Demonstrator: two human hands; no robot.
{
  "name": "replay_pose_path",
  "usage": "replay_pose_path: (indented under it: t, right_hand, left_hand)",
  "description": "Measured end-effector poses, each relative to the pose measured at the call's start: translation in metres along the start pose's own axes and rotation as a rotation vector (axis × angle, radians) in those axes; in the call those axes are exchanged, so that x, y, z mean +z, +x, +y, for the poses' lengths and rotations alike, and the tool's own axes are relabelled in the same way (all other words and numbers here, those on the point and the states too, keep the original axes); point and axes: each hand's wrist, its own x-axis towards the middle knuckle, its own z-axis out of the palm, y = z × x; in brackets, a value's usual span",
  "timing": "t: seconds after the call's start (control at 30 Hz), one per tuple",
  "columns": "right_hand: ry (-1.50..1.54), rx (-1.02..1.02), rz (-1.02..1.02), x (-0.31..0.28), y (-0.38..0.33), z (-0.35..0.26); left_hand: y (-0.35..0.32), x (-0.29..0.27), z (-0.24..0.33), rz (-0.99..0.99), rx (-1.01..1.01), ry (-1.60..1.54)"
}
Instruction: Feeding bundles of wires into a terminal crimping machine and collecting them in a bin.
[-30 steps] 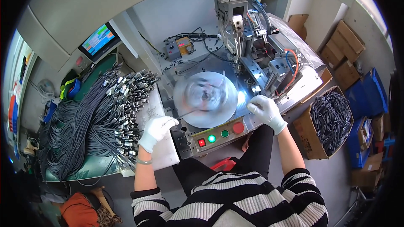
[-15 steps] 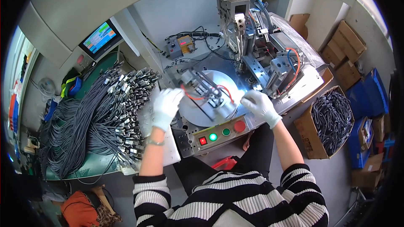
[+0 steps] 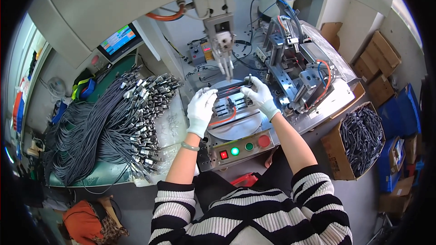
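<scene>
Both my hands wear white gloves over a round metal plate (image 3: 229, 132) that carries a fixture (image 3: 230, 104) with black bars, pins and red air tubes. At the fixture's left side, the fingers of my left hand (image 3: 201, 109) are curled closed against the end of the dark bars (image 3: 229, 89). My right hand (image 3: 260, 95) is closed at the opposite end, next to a small upright metal piece (image 3: 250, 80). What either hand pinches is too small to make out. Just beyond the hands hangs a machine head (image 3: 223, 41) with slim metal jaws.
A heap of grey cables (image 3: 97, 131) with metal connectors covers the left bench. In front of the plate is a button panel (image 3: 240, 148). A metal mechanism (image 3: 299, 70) with tubes stands at right, and a carton (image 3: 338, 154) of black parts sits below. A screen (image 3: 119, 41) is behind left.
The blurred, turned fixture now lies sharp and level across the plate. My hands have come closer together at its far side. Overhead, the machine head has shifted left.
</scene>
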Motion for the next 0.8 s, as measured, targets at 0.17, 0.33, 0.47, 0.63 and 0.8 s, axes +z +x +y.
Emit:
replay_pose_path:
  t: [0.17,0.33,0.47,0.63,0.8]
  right_hand:
    - [0.080,-0.073,0.025,0.002,0.003,0.009]
    - [0.125,-0.107,-0.030,-0.005,0.000,0.009]
    - [-0.065,-0.128,0.114,-0.003,-0.019,0.012]
    - [-0.528,-0.182,-0.105,0.067,-0.079,-0.022]
    - [-0.877,-0.682,-0.274,0.229,-0.095,-0.028]
  left_hand:
    - [0.000,0.001,0.004,0.100,0.106,0.044]
    - [-0.001,0.012,-0.001,0.161,0.133,0.181]
    - [-0.006,-0.005,0.004,0.242,0.254,0.266]
    - [-0.034,-0.053,0.046,0.268,0.216,0.119]
    - [-0.071,-0.107,0.054,0.424,0.188,0.148]
